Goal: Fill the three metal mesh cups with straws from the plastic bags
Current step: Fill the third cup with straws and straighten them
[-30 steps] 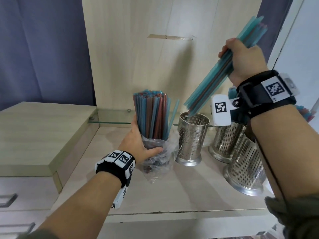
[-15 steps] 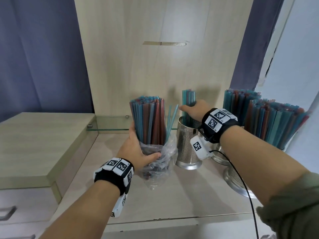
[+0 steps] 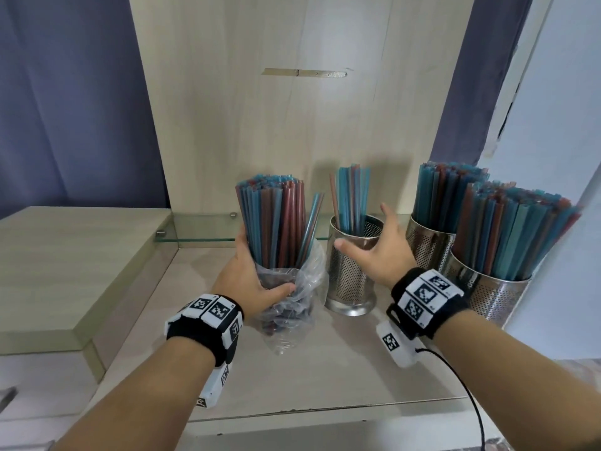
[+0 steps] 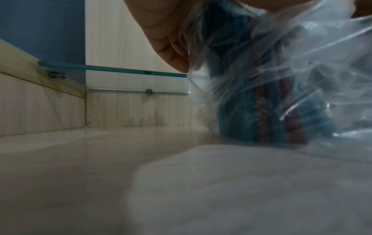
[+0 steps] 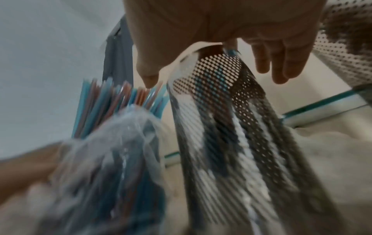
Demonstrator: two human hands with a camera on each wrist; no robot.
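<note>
Rightward, two packed cups (image 3: 487, 275); middle cup (image 3: 353, 265) sparse; bag (image 3: 302, 288) full

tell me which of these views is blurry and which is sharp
Head view: sharp, evenly lit, the mesh cup and bagged straws crisp, with wide-angle bending at the edges. Left wrist view: dim, the plastic bag soft, a pale out-of-focus blob filling the lower foreground. Right wrist view: heavy motion blur, the cup's holes smeared into streaks below the open right hand.
</note>
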